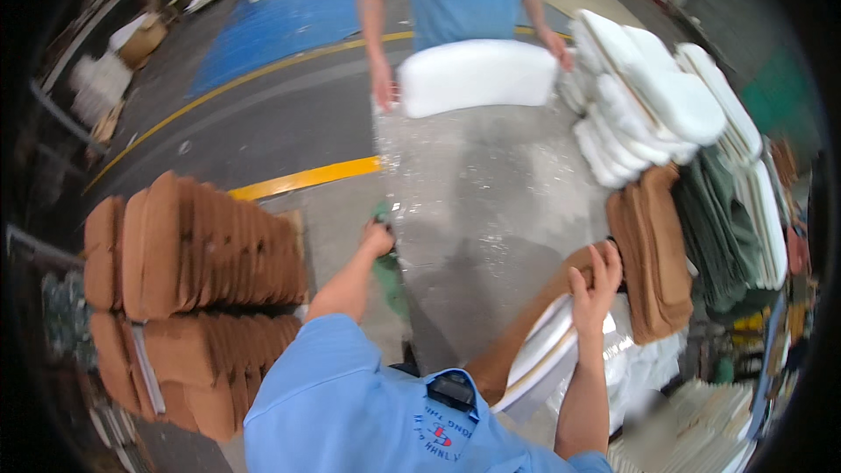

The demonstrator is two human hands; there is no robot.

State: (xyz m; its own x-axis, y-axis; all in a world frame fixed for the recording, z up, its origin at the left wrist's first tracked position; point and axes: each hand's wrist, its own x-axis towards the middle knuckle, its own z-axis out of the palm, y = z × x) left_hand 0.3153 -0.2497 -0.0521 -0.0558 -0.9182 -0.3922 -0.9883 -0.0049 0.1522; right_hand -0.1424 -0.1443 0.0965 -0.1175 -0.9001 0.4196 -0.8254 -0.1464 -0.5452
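Note:
My left hand [378, 237] is closed at the left edge of the table; what it grips, if anything, I cannot make out, though something green [389, 285] shows just below it. My right hand [596, 285] has its fingers apart beside the upper end of a brown fabric piece [517, 326]. That piece curves down toward my body, along a white padded panel [545, 342] with a tan edge line. At the far end of the grey table [464, 193], a co-worker has both hands at the sides of a white curved cushion [477, 77].
White cushions [653, 88] are piled at the table's far right. Nearer along that side are folded brown covers [650, 254] and dark green covers [718, 228]. Stacked brown cushions [193, 254] stand on the left. White panels [701, 429] lie at the lower right.

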